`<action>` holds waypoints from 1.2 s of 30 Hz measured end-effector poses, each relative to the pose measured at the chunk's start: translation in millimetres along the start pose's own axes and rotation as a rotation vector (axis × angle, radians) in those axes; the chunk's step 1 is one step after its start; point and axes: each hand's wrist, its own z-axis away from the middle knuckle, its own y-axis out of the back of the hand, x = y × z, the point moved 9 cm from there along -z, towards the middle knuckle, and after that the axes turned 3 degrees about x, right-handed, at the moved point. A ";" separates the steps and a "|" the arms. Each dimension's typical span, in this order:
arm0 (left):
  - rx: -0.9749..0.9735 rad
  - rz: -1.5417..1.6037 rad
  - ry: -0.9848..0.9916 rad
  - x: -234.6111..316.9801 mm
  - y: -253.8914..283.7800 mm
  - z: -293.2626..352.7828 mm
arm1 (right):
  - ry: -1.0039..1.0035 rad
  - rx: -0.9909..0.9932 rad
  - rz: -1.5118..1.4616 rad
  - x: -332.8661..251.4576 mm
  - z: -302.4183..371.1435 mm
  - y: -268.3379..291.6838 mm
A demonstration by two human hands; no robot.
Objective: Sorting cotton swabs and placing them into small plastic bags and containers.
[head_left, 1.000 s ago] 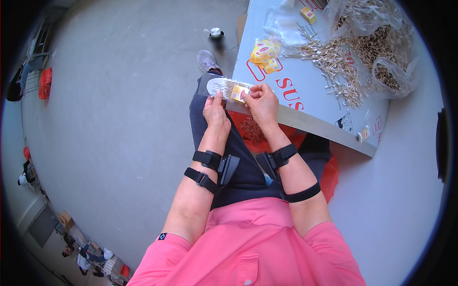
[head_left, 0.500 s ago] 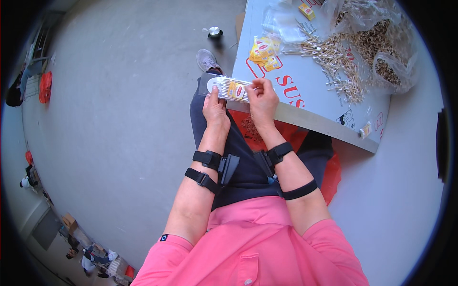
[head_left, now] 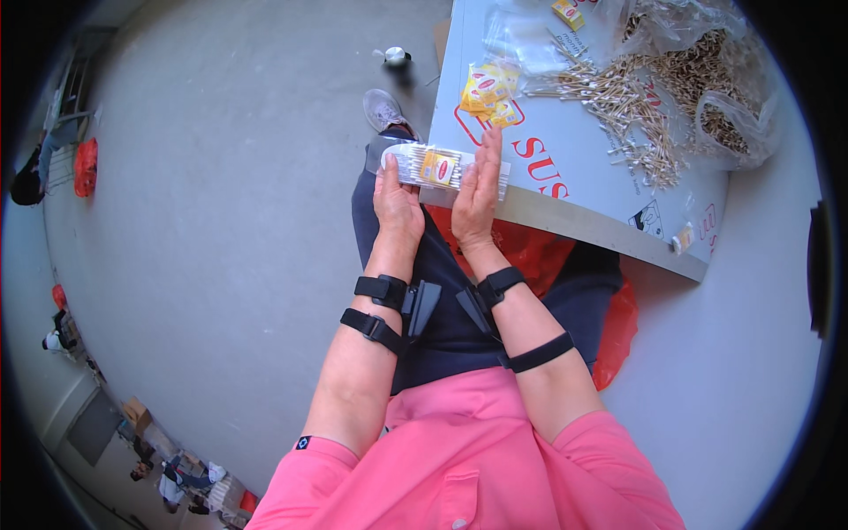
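A clear plastic packet of cotton swabs (head_left: pixel 413 165) with a yellow card (head_left: pixel 439 168) in it lies level above my knees. My left hand (head_left: pixel 399 210) grips its left part, thumb on top and fingers underneath. With straight fingers pointing away from me, my right hand (head_left: pixel 477 196) rests against the packet's right end, where the clear film sticks out past it. This hand is open. Beyond it on the board lies a pile of yellow cards (head_left: pixel 490 88). Loose cotton swabs (head_left: pixel 632 124) are heaped to the right.
The white printed board (head_left: pixel 583 163) ends close to my right hand. On it are flat clear bags (head_left: pixel 530 44), a large bag of swabs (head_left: pixel 711 84) and a small packet (head_left: pixel 683 238). Red plastic (head_left: pixel 530 252) hangs below the edge. A dark object with a light top (head_left: pixel 396 56) stands on the floor.
My right hand has gone from pinching at the packet's right end to fingers straight and flat against it. My left hand keeps its hold, and the packet has hardly moved.
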 end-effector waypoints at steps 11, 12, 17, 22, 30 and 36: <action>0.009 -0.075 -0.044 -1.6 2.5 2.2 | -0.012 0.006 -0.051 -0.1 4.8 -23.6; 0.006 -0.065 -0.042 -1.2 0.8 2.6 | -0.015 0.001 -0.060 0.6 4.6 -24.6; -0.009 -0.096 -0.055 -2.1 -2.2 3.2 | -0.002 -0.017 -0.082 1.2 0.8 -28.5; -0.045 -0.112 -0.069 -1.4 -1.7 0.5 | -0.060 0.007 -0.170 2.0 -4.5 -23.8; -0.064 -0.045 0.030 -1.4 2.1 1.3 | -0.074 0.042 -0.177 2.3 3.5 13.5; -0.124 -0.083 0.081 5.3 2.0 18.6 | -0.019 -0.091 0.021 6.8 25.4 31.3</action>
